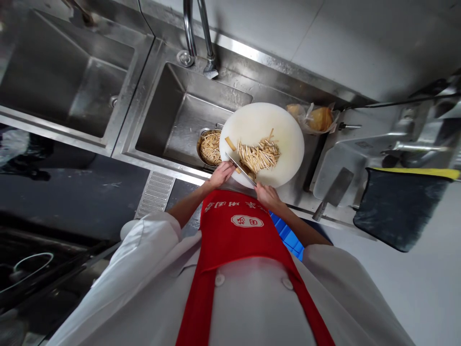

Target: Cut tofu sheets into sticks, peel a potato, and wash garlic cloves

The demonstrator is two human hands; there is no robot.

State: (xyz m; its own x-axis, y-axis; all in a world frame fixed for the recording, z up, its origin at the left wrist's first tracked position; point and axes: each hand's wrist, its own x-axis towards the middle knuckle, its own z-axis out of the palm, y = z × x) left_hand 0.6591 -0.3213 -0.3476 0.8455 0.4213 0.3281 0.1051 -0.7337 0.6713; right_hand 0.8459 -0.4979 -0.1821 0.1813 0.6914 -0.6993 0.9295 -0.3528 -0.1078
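A round white cutting board (259, 122) rests over the right edge of a steel sink (173, 115). A pile of pale cut strips (259, 154) lies on it. My right hand (266, 194) is closed round the handle of a knife (240, 168) whose blade lies flat on the board beside the strips. My left hand (221, 174) rests at the board's near left edge, fingers curled by the blade; what it holds, if anything, I cannot make out. A metal bowl (209, 148) with more strips sits in the sink, just left of the board.
A second sink (65, 77) lies to the left, a tap (201, 33) at the back. A cleaver (334, 192) lies on a steel tray (326, 166) to the right. Bagged food (317, 117) sits behind the board. A dark cloth (399, 206) hangs at right.
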